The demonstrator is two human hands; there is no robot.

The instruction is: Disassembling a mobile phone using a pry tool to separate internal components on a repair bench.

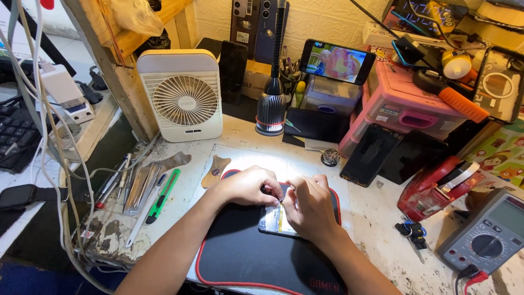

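Note:
An opened phone [274, 221] lies on a black mat with a red rim [240, 257] in the middle of the bench, its insides facing up. My left hand [248, 186] rests over the phone's top edge, fingers curled around a thin dark tool. My right hand [311, 207] covers the phone's right side, fingers pinched close to the left hand's fingertips. What the right fingers pinch is too small to tell.
A white desk fan [183, 95] and a gooseneck lamp [271, 109] stand behind the mat. Tweezers and a green cutter [162, 195] lie left. Dark phones [370, 154], a pink box [401, 106], a red tape dispenser [436, 188] and a multimeter [488, 232] sit right.

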